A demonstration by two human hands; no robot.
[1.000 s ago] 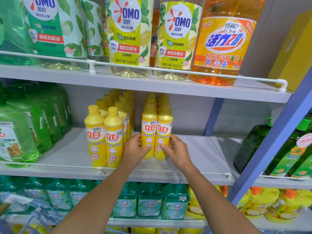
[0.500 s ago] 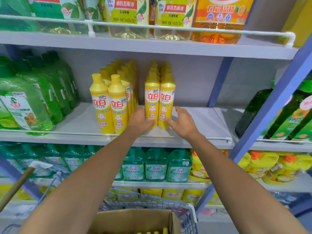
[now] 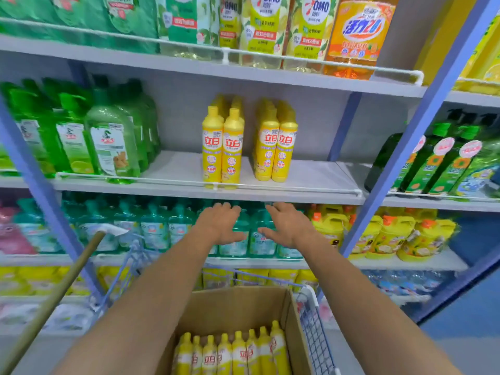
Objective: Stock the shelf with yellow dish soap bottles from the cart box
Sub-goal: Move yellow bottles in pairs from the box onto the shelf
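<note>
Both hands have let go of the right-hand pair of yellow bottles (image 3: 276,147) on the shelf (image 3: 176,169) and dropped below its front rail (image 3: 297,188): the left hand (image 3: 220,224) and right hand (image 3: 288,226) now hang there, each grip apart, fingers spread, holding nothing. That pair stands upright, a gap from the left group (image 3: 223,150). More bottles fill the box (image 3: 238,304) in the cart (image 3: 315,334) below, so another pickup looks due

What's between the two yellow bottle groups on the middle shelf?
Nothing; bare shelf board separates the left group and the right group, per head view.
</note>
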